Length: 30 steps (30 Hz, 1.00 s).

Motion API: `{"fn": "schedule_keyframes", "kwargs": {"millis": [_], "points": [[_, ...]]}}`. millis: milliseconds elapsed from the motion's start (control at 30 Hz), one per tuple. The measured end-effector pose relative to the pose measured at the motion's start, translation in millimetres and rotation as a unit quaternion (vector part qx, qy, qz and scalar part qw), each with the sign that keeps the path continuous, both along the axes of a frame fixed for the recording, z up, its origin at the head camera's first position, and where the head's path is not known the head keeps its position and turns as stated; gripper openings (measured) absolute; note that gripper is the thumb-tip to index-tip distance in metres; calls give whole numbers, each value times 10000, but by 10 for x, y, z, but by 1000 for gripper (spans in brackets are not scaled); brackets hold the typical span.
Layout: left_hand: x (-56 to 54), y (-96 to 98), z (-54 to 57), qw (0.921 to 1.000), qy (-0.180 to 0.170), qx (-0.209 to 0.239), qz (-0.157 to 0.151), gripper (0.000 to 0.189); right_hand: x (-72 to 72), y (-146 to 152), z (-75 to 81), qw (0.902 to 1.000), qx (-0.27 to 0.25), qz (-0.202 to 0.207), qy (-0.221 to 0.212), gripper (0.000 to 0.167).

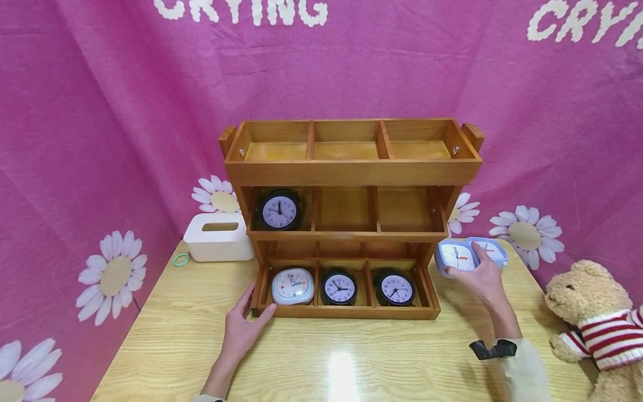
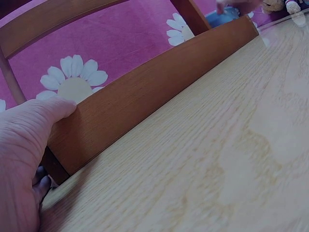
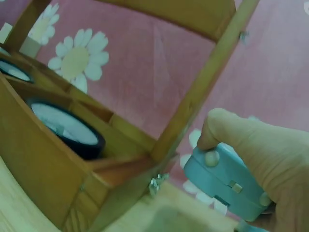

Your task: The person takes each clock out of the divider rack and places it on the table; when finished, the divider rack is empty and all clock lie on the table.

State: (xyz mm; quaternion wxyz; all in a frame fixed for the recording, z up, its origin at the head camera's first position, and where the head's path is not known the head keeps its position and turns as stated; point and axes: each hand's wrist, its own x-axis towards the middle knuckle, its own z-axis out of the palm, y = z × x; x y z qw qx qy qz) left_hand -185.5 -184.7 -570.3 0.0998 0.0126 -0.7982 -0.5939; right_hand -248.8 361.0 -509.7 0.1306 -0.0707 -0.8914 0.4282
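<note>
A three-tier wooden shelf point(image 1: 351, 174) stands on the table. My left hand point(image 1: 242, 326) holds its bottom left corner, thumb point(image 2: 63, 107) on the front board and the other fingers at the side. In my right hand point(image 1: 479, 279) is a light-blue alarm clock point(image 1: 456, 255), gripped by its edges beside the shelf's right side. A second blue alarm clock point(image 1: 491, 249) is just behind that hand. The bottom tier holds a white alarm clock point(image 1: 293, 286) and two black alarm clocks point(image 1: 339, 287). Another black clock point(image 1: 279, 210) sits in the middle tier's left compartment.
Left of the shelf are a white tissue box point(image 1: 219, 245) and a small green ring point(image 1: 181, 259). A teddy bear point(image 1: 595, 318) in a striped sweater sits at the table's right edge. Pink cloth point(image 1: 341, 72) with daisies hangs behind.
</note>
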Motion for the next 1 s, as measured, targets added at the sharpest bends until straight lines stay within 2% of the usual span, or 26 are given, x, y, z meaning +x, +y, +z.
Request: {"fn": "schedule_keyframes", "kwargs": {"millis": [300,533,800,900,1000], "points": [[-2,0,-10,10000,-59,45,39,82,-192,69,-345,9994,81,184,-266,105],[-1,-1,-3,10000,-7,51,33,83,-284,33,-429,9998,2,54,-194,104],[-6,-2,-13,10000,-3,57,9,83,-293,-34,-552,9965,-84,-682,470,105],[-7,-2,-15,10000,5,53,11,83,-279,-67,-596,9911,37,-1002,879,101],[-9,-8,-17,10000,8,38,33,83,-272,-106,-613,9827,136,-1258,1349,87]]}}
